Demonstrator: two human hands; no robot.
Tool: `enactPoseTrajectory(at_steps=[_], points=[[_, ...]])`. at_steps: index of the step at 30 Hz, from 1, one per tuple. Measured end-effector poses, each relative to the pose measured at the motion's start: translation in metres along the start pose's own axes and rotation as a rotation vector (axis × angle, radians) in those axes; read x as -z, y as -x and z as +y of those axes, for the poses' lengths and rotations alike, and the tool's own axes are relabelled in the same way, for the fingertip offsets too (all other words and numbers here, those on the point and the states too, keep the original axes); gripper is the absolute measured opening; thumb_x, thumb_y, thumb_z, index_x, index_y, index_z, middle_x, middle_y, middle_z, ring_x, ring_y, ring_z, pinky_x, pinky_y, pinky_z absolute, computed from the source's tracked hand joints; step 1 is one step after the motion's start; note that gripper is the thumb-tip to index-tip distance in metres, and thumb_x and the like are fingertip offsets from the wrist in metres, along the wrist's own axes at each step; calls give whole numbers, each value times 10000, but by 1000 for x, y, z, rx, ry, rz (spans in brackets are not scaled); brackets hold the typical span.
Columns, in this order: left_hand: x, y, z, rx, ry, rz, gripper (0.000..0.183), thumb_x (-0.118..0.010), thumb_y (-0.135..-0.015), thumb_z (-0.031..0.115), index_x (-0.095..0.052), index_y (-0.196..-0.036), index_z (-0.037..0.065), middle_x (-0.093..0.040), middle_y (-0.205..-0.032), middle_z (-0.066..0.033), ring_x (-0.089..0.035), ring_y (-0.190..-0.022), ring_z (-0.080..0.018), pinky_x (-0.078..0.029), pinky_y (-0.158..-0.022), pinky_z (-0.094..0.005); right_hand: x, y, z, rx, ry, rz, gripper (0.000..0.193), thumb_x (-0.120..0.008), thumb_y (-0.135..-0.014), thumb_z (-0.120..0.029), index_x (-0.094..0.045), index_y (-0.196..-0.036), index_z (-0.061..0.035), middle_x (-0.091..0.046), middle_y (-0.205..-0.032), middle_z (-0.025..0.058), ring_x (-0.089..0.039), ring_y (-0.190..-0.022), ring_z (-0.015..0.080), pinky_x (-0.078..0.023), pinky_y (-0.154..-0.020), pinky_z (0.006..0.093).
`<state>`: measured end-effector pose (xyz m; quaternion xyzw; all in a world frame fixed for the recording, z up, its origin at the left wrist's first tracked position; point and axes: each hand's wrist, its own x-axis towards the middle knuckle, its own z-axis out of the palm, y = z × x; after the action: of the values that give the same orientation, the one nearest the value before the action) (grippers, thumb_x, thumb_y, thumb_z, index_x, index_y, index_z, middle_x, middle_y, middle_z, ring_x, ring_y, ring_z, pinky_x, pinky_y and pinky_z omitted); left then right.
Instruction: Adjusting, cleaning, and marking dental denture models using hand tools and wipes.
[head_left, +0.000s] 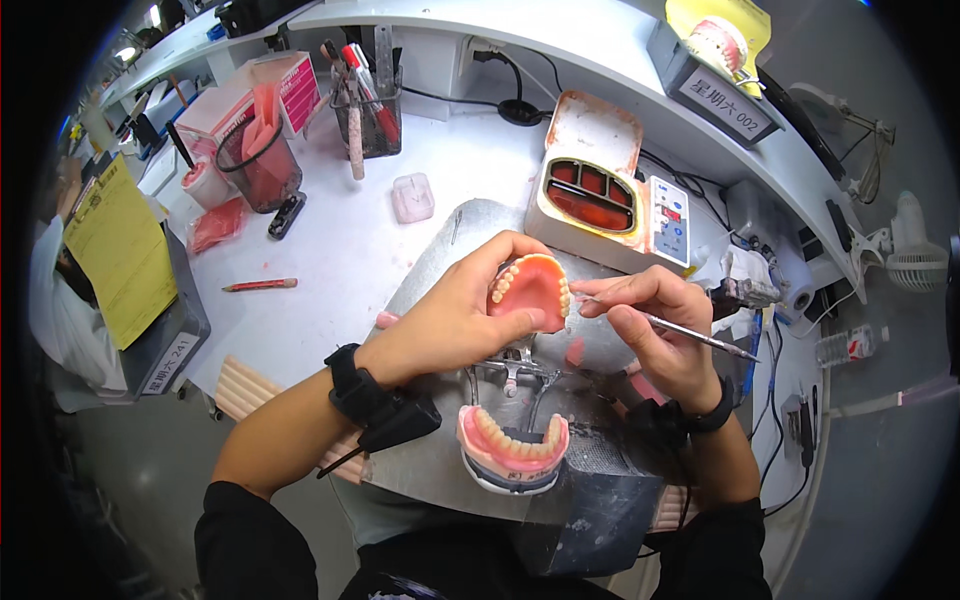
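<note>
My left hand (448, 318) is closed round a pink upper denture (533, 287) with a row of cream teeth, its thumb pressed along the lower edge. At the denture's right side, my right hand (662, 322) grips a slim metal carving tool (705, 339) like a pen. The tool's working tip is close to the teeth; whether it touches them I cannot tell. Below the hands, a lower denture (512, 462) of pink base and cream teeth sits on a mount near the bench edge. Behind it shows the metal frame of an articulator (518, 372), partly hidden.
A wax heater (560, 228) with dark red pools and a raised lid stands beyond my hands. At the back left are a mesh tool holder (382, 125), a mesh cup (262, 172) and a red pencil (260, 285). Grey bins (170, 335) flank the bench; cables run along the right.
</note>
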<state>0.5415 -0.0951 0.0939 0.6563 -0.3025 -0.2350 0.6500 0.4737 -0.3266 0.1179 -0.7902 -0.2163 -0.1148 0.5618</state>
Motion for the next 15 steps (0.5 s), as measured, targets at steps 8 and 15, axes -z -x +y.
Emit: enactPoseTrajectory(at_steps=[8,15], points=[[-1,0,-11,-12,101,58,465,-741,-887,84,-512,-1290,42,-577,-1184,-49,-572,-1098,-118,-485,-946,-273,-6,-2,9,122,12,-98,45,-631,-931,2,-611,-900,28,-700,-764,106,-740,-841,239,-520,-1026,502],[-3,-3,-15,-17,77,65,415,-698,-910,27,-523,-1287,15,-616,-1122,-63,-645,-1011,-114,-552,-893,-266,-14,-3,5,309,297,-84,126,-726,-823,66,-616,-843,8,-689,-814,131,-745,-941,359,-613,-840,415]])
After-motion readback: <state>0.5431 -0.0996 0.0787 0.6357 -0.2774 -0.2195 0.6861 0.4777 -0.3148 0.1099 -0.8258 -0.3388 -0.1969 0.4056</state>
